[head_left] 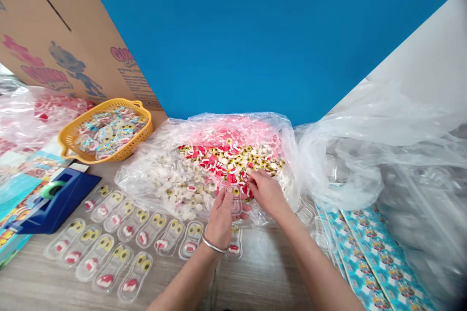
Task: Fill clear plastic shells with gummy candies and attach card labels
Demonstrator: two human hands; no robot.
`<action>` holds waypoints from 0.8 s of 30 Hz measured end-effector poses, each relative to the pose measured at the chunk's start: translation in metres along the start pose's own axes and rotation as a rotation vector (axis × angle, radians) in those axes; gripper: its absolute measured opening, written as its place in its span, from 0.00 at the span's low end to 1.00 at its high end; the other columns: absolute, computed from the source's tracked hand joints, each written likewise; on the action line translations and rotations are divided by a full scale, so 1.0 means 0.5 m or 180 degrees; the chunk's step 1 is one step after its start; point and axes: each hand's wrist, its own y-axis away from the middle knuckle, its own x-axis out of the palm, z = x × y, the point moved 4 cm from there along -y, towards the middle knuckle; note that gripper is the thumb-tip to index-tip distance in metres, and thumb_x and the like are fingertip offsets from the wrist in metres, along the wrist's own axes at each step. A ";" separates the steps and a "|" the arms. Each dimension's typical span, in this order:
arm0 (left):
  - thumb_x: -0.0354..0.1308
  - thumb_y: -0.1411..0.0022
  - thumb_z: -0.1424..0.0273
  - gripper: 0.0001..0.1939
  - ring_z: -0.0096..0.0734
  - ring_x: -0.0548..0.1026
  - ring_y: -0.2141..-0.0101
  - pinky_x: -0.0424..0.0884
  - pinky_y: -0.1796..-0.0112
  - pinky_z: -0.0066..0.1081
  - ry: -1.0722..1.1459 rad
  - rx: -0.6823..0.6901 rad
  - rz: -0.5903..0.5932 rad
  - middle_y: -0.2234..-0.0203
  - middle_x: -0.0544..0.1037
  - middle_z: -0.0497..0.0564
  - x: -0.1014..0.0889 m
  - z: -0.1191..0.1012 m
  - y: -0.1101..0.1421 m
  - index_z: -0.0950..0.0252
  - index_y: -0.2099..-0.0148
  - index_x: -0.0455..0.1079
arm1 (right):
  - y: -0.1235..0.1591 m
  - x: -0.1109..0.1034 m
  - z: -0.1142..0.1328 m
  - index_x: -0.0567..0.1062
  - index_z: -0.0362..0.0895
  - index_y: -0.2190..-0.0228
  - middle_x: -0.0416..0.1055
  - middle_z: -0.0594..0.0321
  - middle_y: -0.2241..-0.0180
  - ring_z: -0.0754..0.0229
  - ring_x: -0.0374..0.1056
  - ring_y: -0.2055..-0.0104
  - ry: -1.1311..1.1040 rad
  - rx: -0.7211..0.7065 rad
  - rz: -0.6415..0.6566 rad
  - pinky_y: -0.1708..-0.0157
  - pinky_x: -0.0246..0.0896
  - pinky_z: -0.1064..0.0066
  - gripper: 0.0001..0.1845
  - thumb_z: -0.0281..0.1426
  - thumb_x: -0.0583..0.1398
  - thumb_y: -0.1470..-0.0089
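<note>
My left hand (222,213), with a bracelet at the wrist, grips a clear plastic blister tray (235,200). One yellow eye-shaped gummy shows in its upper end. Just right of it, my right hand (265,191) has its fingers pinched together at the edge of the gummy pile; whatever they hold is hidden. The pile of eye-shaped and red-and-white gummies (233,160) lies in an open clear plastic bag (146,170). On the table, filled trays (152,231) form two rows, each with two eyes and a red-and-white mouth-shaped piece. Another filled tray (234,243) is partly behind my left wrist.
A yellow basket (65,143) of packed candies and a blue tape dispenser (60,199) stand left. Cartoon-printed blue sheets (365,252) and clear plastic bags (419,204) lie right. A cardboard box (73,19) and a blue panel (233,34) rise behind.
</note>
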 end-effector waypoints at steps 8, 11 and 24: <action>0.61 0.42 0.59 0.15 0.36 0.80 0.72 0.73 0.72 0.32 0.0012 0.0007 0.0084 0.65 0.81 0.53 0.011 -0.002 0.001 0.62 0.58 0.67 | 0.031 0.008 -0.030 0.67 0.47 0.70 0.67 0.69 0.78 0.62 0.63 0.78 -0.2541 0.0467 0.0044 0.77 0.58 0.72 0.08 0.38 0.57 0.45; 0.61 0.42 0.59 0.15 0.37 0.80 0.71 0.73 0.71 0.34 0.0079 0.0004 0.0131 0.64 0.81 0.53 0.013 -0.003 0.004 0.61 0.57 0.67 | 0.041 -0.002 -0.033 0.68 0.46 0.68 0.68 0.68 0.77 0.61 0.65 0.76 -0.2360 0.0545 -0.0156 0.74 0.61 0.71 0.08 0.38 0.56 0.44; 0.64 0.45 0.57 0.19 0.34 0.80 0.72 0.73 0.72 0.30 0.0070 0.0061 0.0129 0.63 0.81 0.53 0.008 0.002 0.000 0.63 0.56 0.69 | 0.013 0.001 0.018 0.75 0.47 0.62 0.69 0.57 0.55 0.56 0.68 0.60 0.0888 -0.0286 0.0425 0.66 0.57 0.71 0.11 0.26 0.54 0.41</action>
